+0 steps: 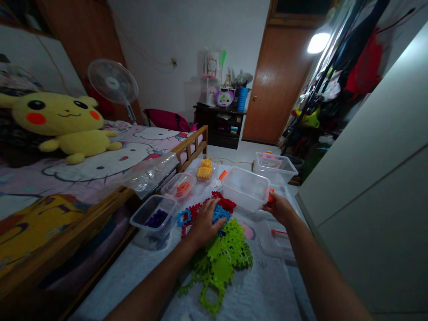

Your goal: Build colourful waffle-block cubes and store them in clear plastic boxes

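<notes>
My left hand [203,225] rests on blue interlocking plastic pieces [220,215], its fingers stretched out and thumb apart. Red pieces [227,203] lie just beyond and beside it. A heap of lime-green interlocking pieces [230,249] spreads toward me from under the wrist. With my right hand [280,208] I grip a clear plastic box [245,189] at its orange latch [270,195]; the box looks tilted, and a second orange latch [223,174] shows on its far left side. Some of the right fingers are hidden behind the latch.
Left of the heap stand a clear tub [137,219] with purple pieces, another [167,191] with orange ones, and yellow pieces [204,170] behind. A larger clear bin [276,167] is at back right. A transparent lid [267,236] lies near my right forearm. A wooden bed rail [113,205] borders the left.
</notes>
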The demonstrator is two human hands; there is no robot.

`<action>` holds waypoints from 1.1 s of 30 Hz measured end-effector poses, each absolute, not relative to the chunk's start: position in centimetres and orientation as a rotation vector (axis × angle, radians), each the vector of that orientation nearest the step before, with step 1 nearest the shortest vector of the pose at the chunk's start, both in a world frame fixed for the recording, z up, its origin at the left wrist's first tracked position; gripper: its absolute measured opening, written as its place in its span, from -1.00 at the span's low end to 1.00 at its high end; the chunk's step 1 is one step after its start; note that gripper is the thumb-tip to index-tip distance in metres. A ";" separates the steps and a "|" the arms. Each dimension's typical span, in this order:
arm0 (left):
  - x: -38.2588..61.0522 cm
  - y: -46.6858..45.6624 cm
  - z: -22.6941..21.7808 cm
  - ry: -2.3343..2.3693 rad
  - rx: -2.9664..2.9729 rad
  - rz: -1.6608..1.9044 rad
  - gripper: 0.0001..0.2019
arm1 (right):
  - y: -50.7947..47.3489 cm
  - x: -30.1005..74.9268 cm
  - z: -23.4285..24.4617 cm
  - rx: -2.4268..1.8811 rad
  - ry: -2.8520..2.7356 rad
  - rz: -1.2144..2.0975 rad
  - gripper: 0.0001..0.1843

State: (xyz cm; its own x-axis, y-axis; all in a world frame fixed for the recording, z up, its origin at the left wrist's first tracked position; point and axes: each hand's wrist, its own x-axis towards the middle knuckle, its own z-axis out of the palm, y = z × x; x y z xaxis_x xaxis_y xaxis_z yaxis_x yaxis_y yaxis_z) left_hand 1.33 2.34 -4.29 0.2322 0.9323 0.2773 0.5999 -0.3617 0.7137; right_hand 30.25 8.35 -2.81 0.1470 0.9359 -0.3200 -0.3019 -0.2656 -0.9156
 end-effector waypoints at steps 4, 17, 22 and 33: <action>1.4 2.6 -3.3 1.312 2.061 0.904 -0.50 | 9.1 30.7 -2.2 -1.315 -0.753 1.365 -0.86; 2.1 2.3 -2.0 1.058 2.030 0.831 -0.51 | 6.2 33.1 -2.4 -1.400 -0.806 1.151 -0.68; 3.3 2.2 -1.6 0.926 2.343 0.648 -0.42 | 2.0 36.5 -3.0 -1.674 -1.240 0.850 -0.51; 4.3 3.1 -1.5 0.983 2.245 0.715 -0.62 | -0.9 38.1 -4.6 -1.843 -2.079 0.539 -0.88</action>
State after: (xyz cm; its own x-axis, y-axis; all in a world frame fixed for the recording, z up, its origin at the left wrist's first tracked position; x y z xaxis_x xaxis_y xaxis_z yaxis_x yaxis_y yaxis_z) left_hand 4.34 3.05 -1.53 0.5848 0.7755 0.2378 0.4646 -0.5605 0.6856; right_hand 38.14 -0.86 -4.58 -0.1241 0.9921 -0.0166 0.8754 0.1016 -0.4726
